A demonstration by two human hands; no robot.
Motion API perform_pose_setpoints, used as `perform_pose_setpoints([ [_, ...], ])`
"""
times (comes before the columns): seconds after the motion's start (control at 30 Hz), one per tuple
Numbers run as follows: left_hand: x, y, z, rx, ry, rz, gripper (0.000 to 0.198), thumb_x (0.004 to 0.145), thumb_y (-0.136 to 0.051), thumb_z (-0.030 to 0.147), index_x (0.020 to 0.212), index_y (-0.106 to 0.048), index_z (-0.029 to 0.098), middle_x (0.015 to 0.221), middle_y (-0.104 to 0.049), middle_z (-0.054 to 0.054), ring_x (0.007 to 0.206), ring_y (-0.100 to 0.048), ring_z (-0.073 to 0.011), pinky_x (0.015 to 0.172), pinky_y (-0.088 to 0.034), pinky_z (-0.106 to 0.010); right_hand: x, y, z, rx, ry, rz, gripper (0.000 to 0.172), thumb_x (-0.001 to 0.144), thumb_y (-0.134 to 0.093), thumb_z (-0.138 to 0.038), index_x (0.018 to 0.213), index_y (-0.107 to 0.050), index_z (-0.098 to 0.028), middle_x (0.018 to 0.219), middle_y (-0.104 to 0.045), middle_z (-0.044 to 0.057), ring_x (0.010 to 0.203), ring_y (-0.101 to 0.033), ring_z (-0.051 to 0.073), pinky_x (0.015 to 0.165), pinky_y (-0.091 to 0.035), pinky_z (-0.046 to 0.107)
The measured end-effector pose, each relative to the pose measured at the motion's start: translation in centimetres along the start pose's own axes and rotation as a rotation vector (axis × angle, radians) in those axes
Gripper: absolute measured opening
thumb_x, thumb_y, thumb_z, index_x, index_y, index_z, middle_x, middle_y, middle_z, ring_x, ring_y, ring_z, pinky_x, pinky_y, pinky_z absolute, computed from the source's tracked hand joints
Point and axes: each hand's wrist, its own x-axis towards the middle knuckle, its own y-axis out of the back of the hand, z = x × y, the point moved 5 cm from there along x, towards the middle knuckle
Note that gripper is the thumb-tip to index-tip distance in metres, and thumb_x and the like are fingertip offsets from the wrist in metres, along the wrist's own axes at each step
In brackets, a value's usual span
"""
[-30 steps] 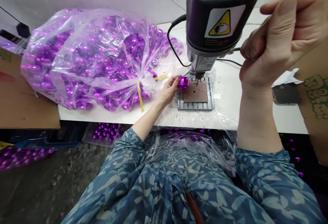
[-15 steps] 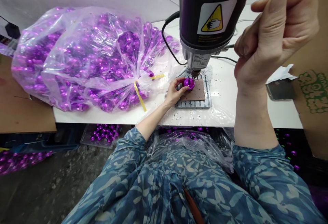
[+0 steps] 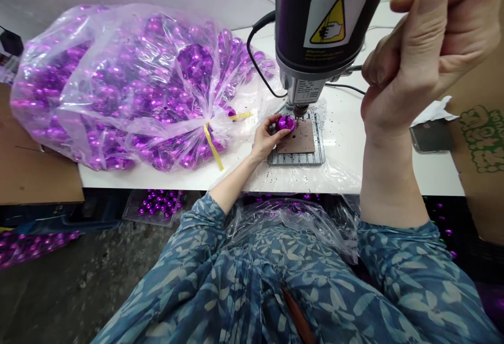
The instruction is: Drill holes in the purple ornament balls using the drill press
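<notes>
Purple and shiny, a round ball with flat little faces (image 3: 286, 123) is pinched between the thumb and fingers of the left hand (image 3: 265, 139). It sits over the far left part of a flat brown board (image 3: 303, 140), which lies on a ridged grey metal base (image 3: 320, 157) just right of that hand. The right hand (image 3: 425, 55) is up high, its fingers curled tight at a thin metal lever (image 3: 356, 68); the lever's end is hidden in them. Between the hands stands a big black drill (image 3: 323, 18). Its tip is near the ball; I cannot tell if they touch.

This ball's turn looks only partly done, as it is in the fingers, by the drill. I cannot see if it has a hole. Small dark crumbs (image 3: 270, 174) lie around the base. Left of the left hand, a big clear plastic bag (image 3: 74, 105) is full of purple balls (image 3: 195, 63). I cannot tell if those are done or waiting.
</notes>
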Motion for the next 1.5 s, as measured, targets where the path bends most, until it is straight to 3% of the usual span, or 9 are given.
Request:
perform_pose_setpoints([
  [0.27,-0.3,0.0,-0.2,-0.036,-0.013,-0.054,0.064,0.082,-0.095,0.058,0.134,-0.074,0.028,0.142,-0.075,-0.010,0.139,-0.070,-0.0311,0.128,-0.051,-0.057,2.5,-1.7,-0.3,0.041,-0.242,-0.075,0.056,0.061,-0.069,-0.070,0.067,-0.047,-0.019,0.053,-0.030,-0.009,0.040,-0.031,-0.005,0.041,-0.019,0.014],
  [0.4,-0.2,-0.5,0.1,0.023,-0.038,-0.066,0.067,0.079,-0.098,0.057,0.134,-0.075,0.027,0.143,-0.073,-0.011,0.148,-0.063,-0.0346,0.131,-0.047,-0.057,3.5,-2.3,-0.2,0.025,-0.291,-0.122,0.051,0.095,-0.063,-0.029,0.060,-0.026,-0.024,0.050,-0.025,-0.008,0.040,-0.032,-0.003,0.042,-0.018,0.014],
  [0.5,-0.3,-0.9,0.8,0.102,-0.102,-0.094,0.072,0.077,-0.098,0.059,0.136,-0.073,0.027,0.146,-0.070,-0.012,0.152,-0.059,-0.0366,0.131,-0.047,-0.056,3.5,-2.3,-0.3,-0.011,-0.295,-0.141,0.049,0.101,-0.044,-0.011,0.060,-0.022,-0.025,0.052,-0.023,-0.007,0.041,-0.033,-0.004,0.043,-0.017,0.013],
  [0.63,-0.9,-2.0,1.6,0.222,-0.184,-0.184,0.071,0.086,-0.092,0.061,0.143,-0.067,0.027,0.151,-0.065,-0.014,0.150,-0.061,-0.0358,0.130,-0.049,-0.056,3.5,-2.3,-0.4,-0.005,-0.293,-0.144,0.048,0.102,-0.044,-0.012,0.060,-0.023,-0.025,0.052,-0.024,-0.007,0.041,-0.033,-0.004,0.043,-0.018,0.014],
  [0.83,-1.3,-2.8,1.1,0.286,-0.147,-0.234,0.067,0.095,-0.085,0.052,0.151,-0.059,0.027,0.161,-0.063,-0.016,0.169,-0.042,-0.0371,0.136,-0.040,-0.061,3.4,-2.3,-0.3,0.038,-0.360,-0.148,0.036,0.101,-0.047,-0.017,0.067,-0.039,-0.024,0.049,-0.029,-0.010,0.039,-0.032,-0.001,0.040,-0.018,0.015],
  [0.9,-1.3,-2.9,0.9,0.270,-0.134,-0.220,0.066,0.094,-0.087,0.049,0.150,-0.059,0.029,0.160,-0.064,-0.015,0.168,-0.044,-0.0371,0.136,-0.041,-0.062,3.1,-2.0,-0.2,0.059,-0.332,-0.123,0.029,0.097,-0.061,-0.030,0.073,-0.047,-0.022,0.051,-0.033,-0.011,0.039,-0.032,-0.002,0.039,-0.017,0.016],
  [1.03,-1.4,-3.0,0.9,0.213,-0.119,-0.192,0.064,0.091,-0.089,0.045,0.147,-0.061,0.028,0.154,-0.066,-0.014,0.156,-0.057,-0.0357,0.132,-0.046,-0.060,1.5,-0.8,-0.3,0.057,-0.140,-0.052,0.044,0.080,-0.069,-0.060,0.077,-0.058,-0.017,0.052,-0.029,-0.011,0.038,-0.036,-0.003,0.039,-0.013,0.016],
  [1.2,-1.5,-3.1,1.3,0.169,-0.104,-0.190,0.065,0.090,-0.090,0.046,0.144,-0.061,0.026,0.145,-0.069,-0.012,0.138,-0.068,-0.0313,0.126,-0.053,-0.055,-0.9,0.9,0.5,0.065,-0.026,-0.026,0.036,0.096,-0.069,-0.052,0.086,-0.068,-0.018,0.065,-0.053,-0.011,0.042,-0.040,-0.007,0.042,-0.018,0.014],
  [1.5,-1.6,-3.0,1.5,0.152,-0.095,-0.191,0.065,0.090,-0.091,0.048,0.144,-0.061,0.026,0.145,-0.068,-0.012,0.139,-0.067,-0.0318,0.127,-0.052,-0.057,-3.3,2.2,1.3,0.093,0.066,0.001,0.032,0.104,-0.063,-0.048,0.090,-0.063,-0.018,0.064,-0.050,-0.010,0.039,-0.033,-0.006,0.044,-0.020,0.014],
])
